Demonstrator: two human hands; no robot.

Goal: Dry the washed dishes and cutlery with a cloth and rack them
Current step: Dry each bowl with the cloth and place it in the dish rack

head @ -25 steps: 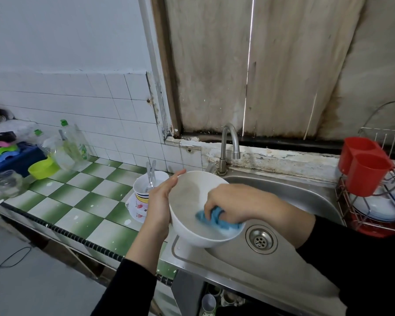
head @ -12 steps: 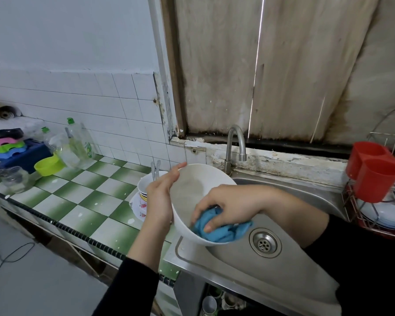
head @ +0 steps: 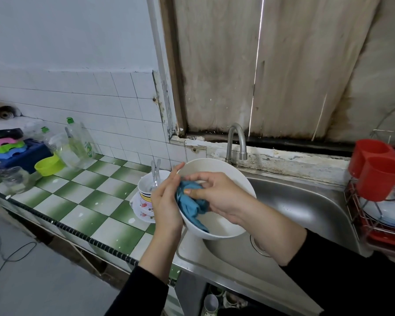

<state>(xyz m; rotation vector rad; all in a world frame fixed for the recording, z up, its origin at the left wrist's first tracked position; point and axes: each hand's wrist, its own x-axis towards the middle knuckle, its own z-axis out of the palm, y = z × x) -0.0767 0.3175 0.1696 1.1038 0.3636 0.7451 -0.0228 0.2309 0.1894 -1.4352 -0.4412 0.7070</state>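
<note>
A large white bowl [head: 224, 226] is held tilted over the left edge of the steel sink [head: 306, 201]. My left hand [head: 167, 201] supports its left rim, fingers straight along the outside. Inside the bowl, my right hand [head: 217, 197] pinches a blue cloth [head: 189, 206] against the left inner wall. To the left, on the tiled counter, stands a stack of small patterned bowls [head: 146, 197] with cutlery [head: 156, 172] upright in the top one. The wire dish rack [head: 379, 215] at the right holds white plates [head: 392, 213] and two red cups [head: 379, 174].
A curved tap [head: 236, 142] rises behind the bowl. The green-and-white checked counter [head: 82, 190] carries a yellow-green bowl [head: 49, 165], plastic bottles [head: 80, 144], a glass jar [head: 16, 179] and a blue box [head: 21, 153] at far left. A cable lies on the floor at lower left.
My right hand has carried the blue cloth from the bowl's bottom up to its left inner wall near my left hand. The bowl has stayed tilted over the sink edge.
</note>
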